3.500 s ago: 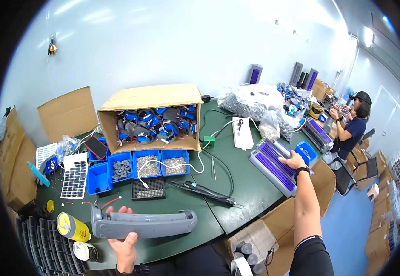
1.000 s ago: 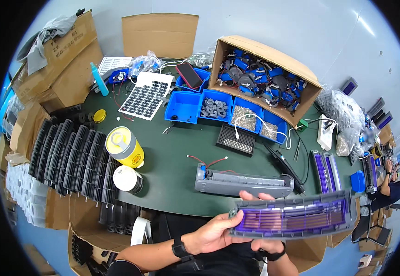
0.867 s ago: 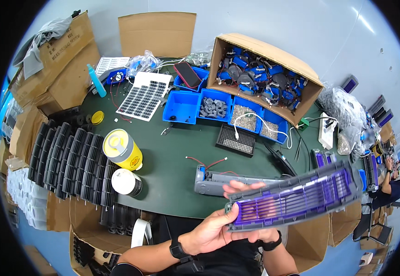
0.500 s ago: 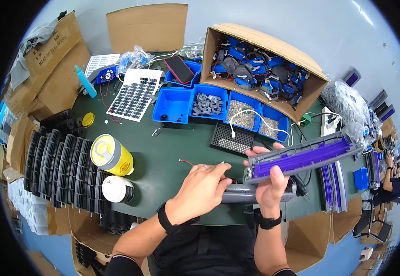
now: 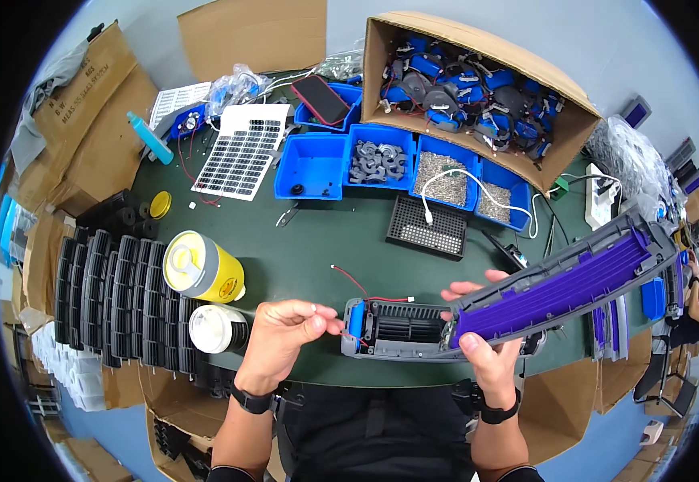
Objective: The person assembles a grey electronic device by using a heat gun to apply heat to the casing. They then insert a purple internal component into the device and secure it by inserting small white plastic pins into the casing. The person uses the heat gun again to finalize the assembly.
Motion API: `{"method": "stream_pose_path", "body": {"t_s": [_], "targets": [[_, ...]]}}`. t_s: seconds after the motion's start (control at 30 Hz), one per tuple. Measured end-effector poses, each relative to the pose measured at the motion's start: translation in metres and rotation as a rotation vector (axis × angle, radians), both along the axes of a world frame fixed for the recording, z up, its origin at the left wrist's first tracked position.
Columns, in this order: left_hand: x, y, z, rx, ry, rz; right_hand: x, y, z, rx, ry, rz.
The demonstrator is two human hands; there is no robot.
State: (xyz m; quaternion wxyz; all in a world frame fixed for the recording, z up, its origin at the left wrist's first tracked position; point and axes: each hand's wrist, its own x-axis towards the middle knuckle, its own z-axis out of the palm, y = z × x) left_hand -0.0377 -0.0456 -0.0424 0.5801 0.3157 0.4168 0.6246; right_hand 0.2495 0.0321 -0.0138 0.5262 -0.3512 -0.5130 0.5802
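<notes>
My right hand holds a long grey cover with a purple inner face, thumb on its near edge and fingers behind. The cover slants up to the right, its lower left end over a long grey housing on the table. The housing's left part shows a black ribbed roller and a blue part at the end; its right part is mostly hidden. Beside that left end, my left hand has thumb and fingertips pinched together, what they hold being too small to tell. A red wire with a white plug lies along the housing's far edge.
Blue bins with small parts stand at the back, below a carton of blue and grey motor-like parts. A black perforated tray lies mid-table. To the left are a yellow jug, a white-lidded jar and stacked black rollers.
My left hand has moved left off the housing to its left end, uncovering the roller and blue part. The cover has tilted more steeply, its right end higher. The whole view has shifted slightly.
</notes>
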Motion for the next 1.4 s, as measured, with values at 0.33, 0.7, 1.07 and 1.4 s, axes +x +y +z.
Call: {"method": "stream_pose_path", "body": {"t_s": [0.33,0.7,1.07,1.4], "targets": [[0.042,0.003,0.044,-0.080,0.203,-0.116,-0.033,-0.007,0.001,0.198,0.299,0.107],[0.045,0.008,0.061,-0.250,-0.050,-0.515,-0.023,-0.019,-0.007,0.155,0.355,0.147],[0.037,0.001,0.067,-0.171,0.372,-0.358,-0.021,-0.018,-0.009,0.207,0.361,0.171],[0.042,-0.001,0.071,-0.058,0.597,-0.413,-0.022,-0.018,-0.008,0.197,0.351,0.155]]}}
